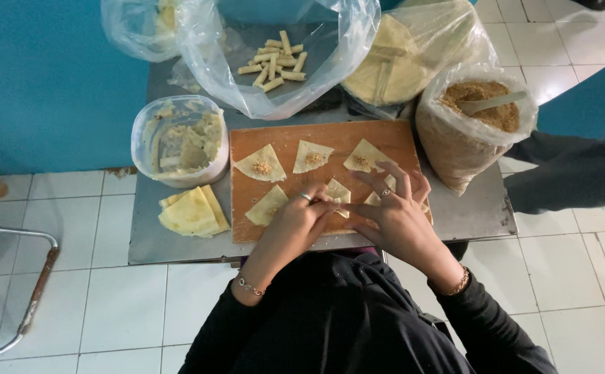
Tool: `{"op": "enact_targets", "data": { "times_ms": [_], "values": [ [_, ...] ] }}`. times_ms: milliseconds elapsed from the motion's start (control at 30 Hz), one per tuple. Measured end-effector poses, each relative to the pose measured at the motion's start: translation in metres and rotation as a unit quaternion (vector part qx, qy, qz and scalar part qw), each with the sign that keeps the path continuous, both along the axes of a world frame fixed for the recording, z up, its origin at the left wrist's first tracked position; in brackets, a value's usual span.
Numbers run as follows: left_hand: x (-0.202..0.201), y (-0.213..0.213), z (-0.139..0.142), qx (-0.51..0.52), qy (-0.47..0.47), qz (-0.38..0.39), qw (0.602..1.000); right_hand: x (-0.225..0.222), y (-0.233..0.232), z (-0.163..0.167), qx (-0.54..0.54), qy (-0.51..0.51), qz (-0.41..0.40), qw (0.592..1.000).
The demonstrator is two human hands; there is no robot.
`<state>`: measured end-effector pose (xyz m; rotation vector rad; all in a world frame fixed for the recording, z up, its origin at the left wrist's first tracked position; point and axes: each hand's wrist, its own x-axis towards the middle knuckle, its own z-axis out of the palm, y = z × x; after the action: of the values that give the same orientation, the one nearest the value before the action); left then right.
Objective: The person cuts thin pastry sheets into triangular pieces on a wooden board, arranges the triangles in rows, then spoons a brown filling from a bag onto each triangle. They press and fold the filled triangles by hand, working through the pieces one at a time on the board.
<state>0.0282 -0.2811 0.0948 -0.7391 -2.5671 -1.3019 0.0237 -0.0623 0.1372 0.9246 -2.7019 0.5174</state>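
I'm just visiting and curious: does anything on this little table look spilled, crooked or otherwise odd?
Nothing looks spilled or damaged. The dough triangles lie flat on the wooden board, and both hands, left hand and right hand, work one piece. The only loose thing is a spoon leaning in the open bag of brown filling.

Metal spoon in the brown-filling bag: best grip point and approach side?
Grip the bare handle end of the grey metal spoon, where it juts past the rim of the clear plastic bag of brown crumbly filling. Come from above on the bag's right side: the bowl end is sunk in the filling, and the handle lies tilted, nearly flat, pointing right. A pinch with the fingers across its flat faces should probably hold.
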Motion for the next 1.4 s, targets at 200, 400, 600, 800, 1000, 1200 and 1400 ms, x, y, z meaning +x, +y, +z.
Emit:
{"op": "enact_targets", "data": {
  "times_ms": [200, 400, 600, 800, 1000, 1200, 1400],
  "values": [
    [-0.004, -0.001, 0.005, 0.021, -0.02, 0.001, 1.0, -0.006, -0.002, -0.018, -0.028, 0.051, -0.023, 0.998],
    [-0.004, 0.003, -0.004, 0.009, -0.024, 0.022, 0.999, -0.014, -0.003, -0.026, -0.039, 0.047, -0.046, 0.997],
    [-0.015, 0.014, -0.019, 0.043, -0.013, 0.073, 0.996, -0.017, -0.014, -0.022, -0.042, -0.029, -0.119, 0.992],
    [-0.018, 0.014, -0.016, 0.089, -0.093, 0.059, 0.99, -0.019, -0.016, -0.019, -0.088, -0.033, -0.119, 0.988],
    [-0.011, 0.014, -0.008, -0.06, 0.032, 0.1, 0.993, -0.011, -0.016, -0.018, -0.013, -0.004, -0.111, 0.994],
    [-0.001, 0.008, -0.006, -0.13, 0.117, 0.099, 0.98, -0.002, -0.009, -0.01, -0.01, 0.025, -0.086, 0.996],
    [-0.004, 0.006, -0.009, -0.181, 0.146, 0.07, 0.97, 0.002, -0.003, -0.007, -0.024, 0.04, -0.108, 0.993]
  ]
}}
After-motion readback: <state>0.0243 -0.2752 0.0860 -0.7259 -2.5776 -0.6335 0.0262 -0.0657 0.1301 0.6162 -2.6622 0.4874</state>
